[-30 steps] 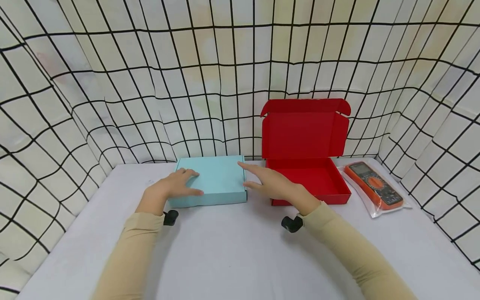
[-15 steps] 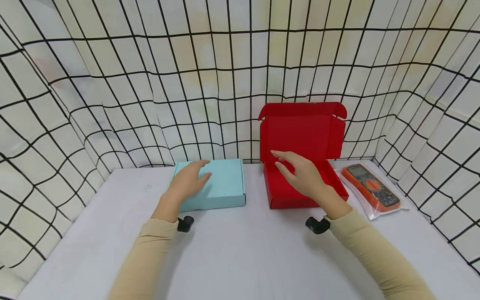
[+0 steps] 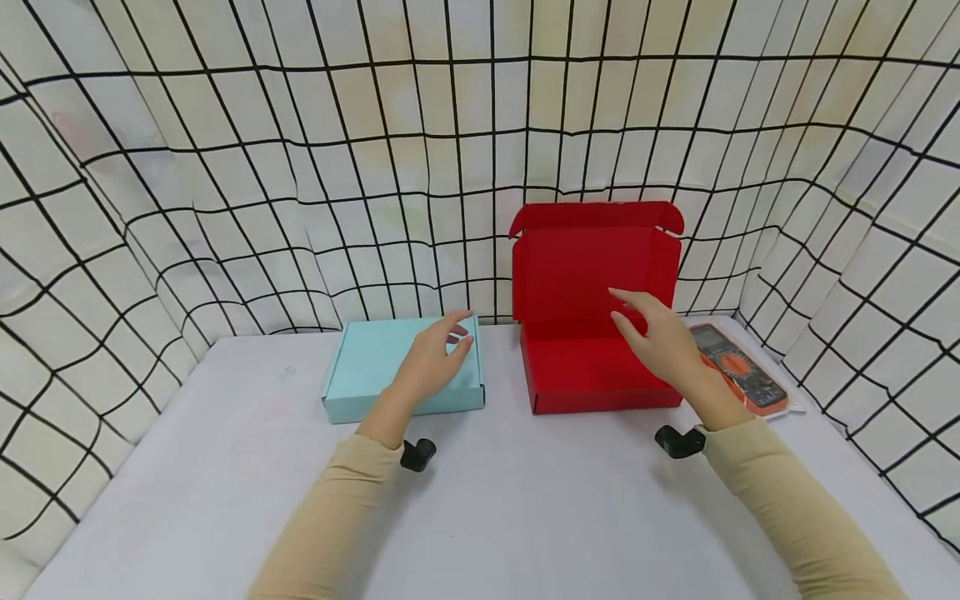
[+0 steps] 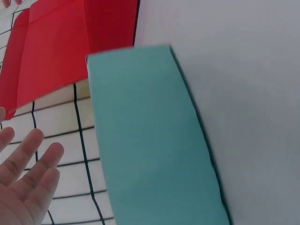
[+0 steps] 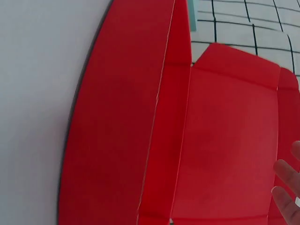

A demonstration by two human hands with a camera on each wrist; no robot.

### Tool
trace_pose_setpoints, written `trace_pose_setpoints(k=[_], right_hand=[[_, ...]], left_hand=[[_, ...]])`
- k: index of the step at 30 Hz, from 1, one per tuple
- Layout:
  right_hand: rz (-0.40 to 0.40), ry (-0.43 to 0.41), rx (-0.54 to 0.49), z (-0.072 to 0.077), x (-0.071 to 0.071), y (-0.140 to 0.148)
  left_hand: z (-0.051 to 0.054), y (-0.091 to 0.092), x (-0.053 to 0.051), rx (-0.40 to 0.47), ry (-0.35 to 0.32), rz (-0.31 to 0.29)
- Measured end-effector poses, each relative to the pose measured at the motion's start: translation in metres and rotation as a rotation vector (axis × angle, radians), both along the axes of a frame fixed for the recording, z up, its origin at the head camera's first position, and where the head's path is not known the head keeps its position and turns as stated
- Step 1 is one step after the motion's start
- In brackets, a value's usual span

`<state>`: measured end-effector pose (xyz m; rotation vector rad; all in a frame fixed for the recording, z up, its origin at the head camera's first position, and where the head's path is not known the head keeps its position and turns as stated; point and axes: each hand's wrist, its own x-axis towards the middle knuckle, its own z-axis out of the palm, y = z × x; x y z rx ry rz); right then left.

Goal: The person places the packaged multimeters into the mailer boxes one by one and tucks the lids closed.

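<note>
A closed light-blue box (image 3: 375, 367) lies at the back of the table, its front side (image 4: 150, 136) large in the left wrist view. Over its right part hovers the left hand (image 3: 431, 358), fingers spread and holding nothing. Beside it stands a red box (image 3: 562, 367) with its lid (image 3: 562, 267) raised; the inside that shows is bare. The right hand (image 3: 663, 342) is above the red box's right part, fingers extended, empty. In the right wrist view its fingertips appear at the right edge, near the lid (image 5: 225, 140).
An orange and black multimeter (image 3: 738, 367) in a clear bag lies right of the red box, partly behind the right hand and wrist. A white cloth with a black grid (image 3: 390, 192) hangs behind and at the sides. The tabletop (image 3: 480, 517) is white.
The left hand has moved right across the light-blue box. From the gap between the boxes, the right hand has moved right over the red box. The view has shifted slightly.
</note>
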<state>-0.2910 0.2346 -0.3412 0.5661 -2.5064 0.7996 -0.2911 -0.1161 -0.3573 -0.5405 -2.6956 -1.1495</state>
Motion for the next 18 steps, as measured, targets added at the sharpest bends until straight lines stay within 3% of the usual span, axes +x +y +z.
trace_pose_setpoints(k=[5,10,18], right_hand=[[-0.062,0.041,-0.002,-0.003,0.000,0.017],[-0.132,0.071,-0.037,-0.006,-0.001,0.037],[-0.231,-0.069,-0.035,-0.016,0.000,0.073]], left_hand=[[-0.007,0.020,-0.003,0.064,-0.010,-0.027],[-0.012,0.041,-0.005,0.088,-0.069,-0.031],[-0.021,0.068,-0.004,0.024,-0.184,-0.060]])
